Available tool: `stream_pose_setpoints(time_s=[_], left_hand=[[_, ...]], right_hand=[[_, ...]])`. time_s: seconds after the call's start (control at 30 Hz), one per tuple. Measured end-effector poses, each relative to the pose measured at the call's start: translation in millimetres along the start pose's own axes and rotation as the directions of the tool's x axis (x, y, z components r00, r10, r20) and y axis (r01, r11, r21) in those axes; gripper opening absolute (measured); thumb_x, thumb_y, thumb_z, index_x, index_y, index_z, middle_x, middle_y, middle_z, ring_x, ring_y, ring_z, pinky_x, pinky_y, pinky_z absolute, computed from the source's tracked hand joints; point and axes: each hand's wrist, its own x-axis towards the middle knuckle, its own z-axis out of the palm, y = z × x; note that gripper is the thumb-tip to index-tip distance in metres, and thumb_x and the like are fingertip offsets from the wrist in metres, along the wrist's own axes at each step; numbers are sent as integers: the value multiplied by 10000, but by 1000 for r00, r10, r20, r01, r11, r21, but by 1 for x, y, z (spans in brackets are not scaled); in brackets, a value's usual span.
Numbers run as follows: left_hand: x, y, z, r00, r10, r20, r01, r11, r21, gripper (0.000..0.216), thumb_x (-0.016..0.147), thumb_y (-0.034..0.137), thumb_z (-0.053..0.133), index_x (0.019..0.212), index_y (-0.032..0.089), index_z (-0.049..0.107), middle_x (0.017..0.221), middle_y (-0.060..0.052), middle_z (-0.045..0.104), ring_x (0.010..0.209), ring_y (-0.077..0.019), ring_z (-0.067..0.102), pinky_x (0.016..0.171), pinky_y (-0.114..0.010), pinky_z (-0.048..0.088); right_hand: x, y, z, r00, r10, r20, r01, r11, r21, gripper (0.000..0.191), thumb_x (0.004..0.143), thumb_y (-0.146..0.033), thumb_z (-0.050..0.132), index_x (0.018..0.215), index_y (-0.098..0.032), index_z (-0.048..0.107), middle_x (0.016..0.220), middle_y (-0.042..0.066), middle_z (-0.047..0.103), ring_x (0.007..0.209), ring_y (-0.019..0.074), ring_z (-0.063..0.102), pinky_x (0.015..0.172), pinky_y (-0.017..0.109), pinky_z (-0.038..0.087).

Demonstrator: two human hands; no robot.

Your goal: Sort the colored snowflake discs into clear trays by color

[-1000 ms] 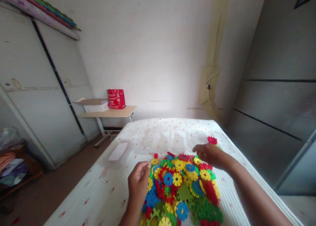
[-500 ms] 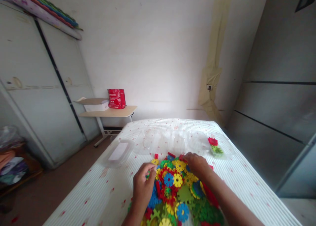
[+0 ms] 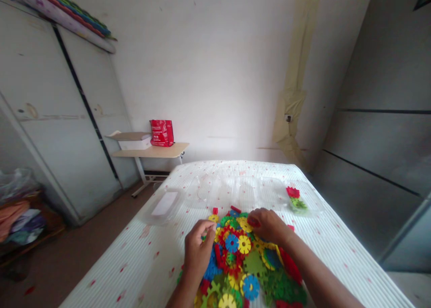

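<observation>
A heap of plastic gear-shaped building pieces in red, yellow, blue and green covers the near part of the table. My left hand is at the heap's left edge, thumb and fingers pinched together. Whether anything is between them is hidden. At the far right of the heap, my right hand has its fingers closed on a red gear piece. In the heap's middle lie a blue flower-shaped disc and a yellow one.
Beyond the heap stands a row of clear plastic trays. The rightmost holds red pieces and green pieces. A clear container with a white rectangle sits on the left. A side table carries a red bag.
My right hand now shows a red piece in its fingers and has stayed near the same spot. My left hand has barely moved. The whole view has shifted slightly.
</observation>
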Motion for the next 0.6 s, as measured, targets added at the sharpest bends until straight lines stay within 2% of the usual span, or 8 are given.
stream_pose_setpoints(time_s=[0.27,0.37,0.47,0.6], left_hand=[[0,2,1,999,26,34,-26,1000,-2,203,772,350,552,741,186,669,699,-32,661,679,-178,590,669,-261,463],[0,2,1,998,34,52,-34,999,2,197,781,337,543,743,185,663,710,-32,659,692,-177,591,674,-259,461],[-1,2,1,997,42,71,-42,999,0,189,784,325,546,743,186,667,726,-35,662,715,-178,596,682,-258,460],[-2,1,2,996,37,76,-36,999,-25,195,770,343,561,753,192,684,737,-39,667,731,-186,600,685,-266,466]], right_hand=[[-7,-14,-10,998,-56,-39,56,998,-1,319,692,-185,517,992,-195,625,865,82,675,812,219,602,745,305,354],[-10,-18,-18,991,-113,-75,123,983,139,404,678,-168,523,1075,-190,599,789,41,673,717,178,592,712,278,368],[-13,-21,-22,981,-172,-93,194,913,358,451,666,-108,491,1102,-190,573,739,-2,664,610,124,560,594,216,365],[-14,-27,-21,980,-158,-120,196,848,493,403,653,-71,479,1027,-186,579,617,-48,596,510,92,471,502,191,315]])
